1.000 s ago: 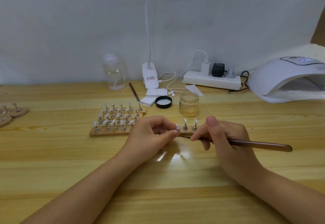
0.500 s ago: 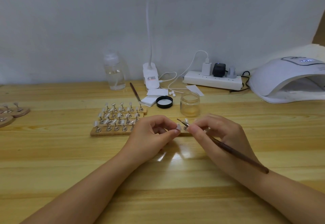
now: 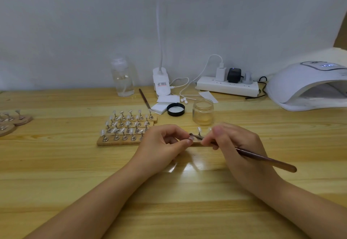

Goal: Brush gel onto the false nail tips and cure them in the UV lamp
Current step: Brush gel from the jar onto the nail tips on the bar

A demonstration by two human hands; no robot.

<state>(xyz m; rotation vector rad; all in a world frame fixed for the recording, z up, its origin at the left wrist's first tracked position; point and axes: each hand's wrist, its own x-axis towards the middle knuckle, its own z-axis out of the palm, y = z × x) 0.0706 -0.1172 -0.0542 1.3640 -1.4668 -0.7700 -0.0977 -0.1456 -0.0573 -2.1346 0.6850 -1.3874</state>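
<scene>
Left hand (image 3: 161, 144): pinching a false nail tip (image 3: 190, 141) at table centre.
Right hand (image 3: 236, 143): gripping the brush (image 3: 262, 159), bristles touching that tip.
Wooden strip of tips (image 3: 120, 142): lying at 9 o'clock of the left hand.
UV lamp (image 3: 308, 86): sitting at 2 o'clock.
Gel jar (image 3: 203, 112): standing open at 12 o'clock.

A pale wall (image 3: 75, 32) is standing behind a wooden table (image 3: 56, 173). A white lamp stalk (image 3: 159, 22) is rising from its base (image 3: 161, 82) by the wall. Light is glinting off the tabletop near the middle.
</scene>
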